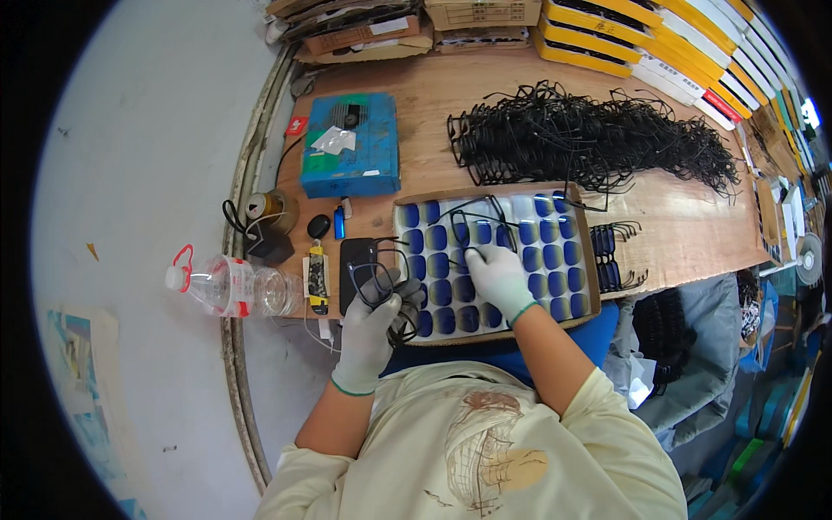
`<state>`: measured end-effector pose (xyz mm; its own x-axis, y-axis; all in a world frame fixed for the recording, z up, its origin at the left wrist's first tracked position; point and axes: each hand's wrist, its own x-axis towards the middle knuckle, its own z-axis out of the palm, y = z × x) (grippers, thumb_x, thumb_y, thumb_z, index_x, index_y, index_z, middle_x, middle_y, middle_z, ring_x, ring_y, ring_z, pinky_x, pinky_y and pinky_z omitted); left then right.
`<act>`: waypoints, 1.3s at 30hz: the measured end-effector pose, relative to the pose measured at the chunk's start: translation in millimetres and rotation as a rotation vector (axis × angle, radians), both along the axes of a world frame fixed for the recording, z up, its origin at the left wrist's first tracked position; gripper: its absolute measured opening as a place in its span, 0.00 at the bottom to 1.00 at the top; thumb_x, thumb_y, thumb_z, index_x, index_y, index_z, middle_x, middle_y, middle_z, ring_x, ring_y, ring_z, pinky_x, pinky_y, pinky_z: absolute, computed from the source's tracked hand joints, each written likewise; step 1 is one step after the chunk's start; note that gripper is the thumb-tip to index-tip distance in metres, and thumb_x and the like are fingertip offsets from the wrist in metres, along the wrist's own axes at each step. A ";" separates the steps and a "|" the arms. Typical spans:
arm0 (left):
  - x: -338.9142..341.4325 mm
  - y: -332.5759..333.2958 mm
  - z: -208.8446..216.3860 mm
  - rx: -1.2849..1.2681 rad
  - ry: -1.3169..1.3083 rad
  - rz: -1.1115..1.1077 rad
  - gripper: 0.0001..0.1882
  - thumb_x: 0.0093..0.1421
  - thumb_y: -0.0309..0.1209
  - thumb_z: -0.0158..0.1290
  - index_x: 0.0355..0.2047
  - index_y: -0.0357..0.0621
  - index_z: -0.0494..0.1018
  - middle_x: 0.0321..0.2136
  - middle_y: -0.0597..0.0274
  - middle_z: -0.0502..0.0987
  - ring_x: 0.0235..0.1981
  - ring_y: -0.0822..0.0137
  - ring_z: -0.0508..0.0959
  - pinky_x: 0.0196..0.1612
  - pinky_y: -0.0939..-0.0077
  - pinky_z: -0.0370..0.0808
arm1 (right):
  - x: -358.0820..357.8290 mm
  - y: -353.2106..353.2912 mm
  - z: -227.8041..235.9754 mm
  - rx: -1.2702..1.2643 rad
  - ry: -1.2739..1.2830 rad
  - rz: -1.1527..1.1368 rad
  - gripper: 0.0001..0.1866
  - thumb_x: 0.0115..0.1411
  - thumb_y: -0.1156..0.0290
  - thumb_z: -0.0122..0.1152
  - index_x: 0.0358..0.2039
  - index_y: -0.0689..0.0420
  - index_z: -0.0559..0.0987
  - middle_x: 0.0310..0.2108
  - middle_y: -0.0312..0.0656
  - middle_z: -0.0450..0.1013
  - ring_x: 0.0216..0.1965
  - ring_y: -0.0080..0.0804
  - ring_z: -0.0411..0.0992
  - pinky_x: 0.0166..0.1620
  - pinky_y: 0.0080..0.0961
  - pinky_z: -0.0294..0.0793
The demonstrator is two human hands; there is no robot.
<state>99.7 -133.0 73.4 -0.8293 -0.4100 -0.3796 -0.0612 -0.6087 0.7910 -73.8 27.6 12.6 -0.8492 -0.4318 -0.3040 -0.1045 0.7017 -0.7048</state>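
Brown wood surfaces the counter in the head view, beside a pale wall at nine o'clock; yellow boxes stack at one o'clock, and a heap of black frames lies at two. The left hand, gloved, at seven o'clock, has its grip clamped on a dark spectacle frame. The right hand, at four, reaches over a lens tray; whether its grip pinches anything, I cannot tell.
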 end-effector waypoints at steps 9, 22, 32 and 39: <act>-11.1 11.0 9.0 0.036 0.027 -0.048 0.22 0.67 0.19 0.43 0.61 0.32 0.68 0.52 0.46 0.78 0.53 0.56 0.80 0.57 0.63 0.77 | 63.5 18.2 68.7 -0.574 -0.166 0.068 0.15 0.71 0.63 0.55 0.38 0.64 0.80 0.24 0.46 0.76 0.26 0.31 0.74 0.34 0.30 0.74; -21.6 13.0 1.7 -0.048 -0.037 -0.077 0.14 0.64 0.22 0.52 0.48 0.31 0.76 0.41 0.52 0.82 0.39 0.62 0.83 0.46 0.66 0.81 | 51.0 27.1 51.5 -0.651 -0.086 0.230 0.14 0.69 0.67 0.54 0.46 0.63 0.80 0.36 0.50 0.78 0.37 0.44 0.78 0.43 0.36 0.77; -4.1 -10.7 -13.1 0.080 0.075 0.047 0.16 0.65 0.19 0.48 0.53 0.35 0.70 0.46 0.44 0.78 0.43 0.53 0.82 0.50 0.57 0.81 | -20.2 28.7 -18.8 0.162 0.360 0.283 0.12 0.67 0.63 0.57 0.42 0.56 0.82 0.42 0.49 0.80 0.44 0.49 0.78 0.45 0.45 0.77; -28.7 1.0 -1.6 0.025 0.023 0.119 0.22 0.66 0.23 0.50 0.60 0.31 0.66 0.53 0.43 0.77 0.56 0.49 0.78 0.61 0.52 0.76 | 20.4 14.9 54.4 -0.412 -0.002 0.229 0.17 0.69 0.61 0.55 0.48 0.60 0.83 0.33 0.56 0.80 0.36 0.55 0.80 0.42 0.41 0.78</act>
<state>71.0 -132.0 71.9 -0.7838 -0.4965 -0.3729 0.0304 -0.6305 0.7756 -53.4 42.5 67.0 -0.7175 -0.6931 -0.0695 -0.2223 0.3224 -0.9201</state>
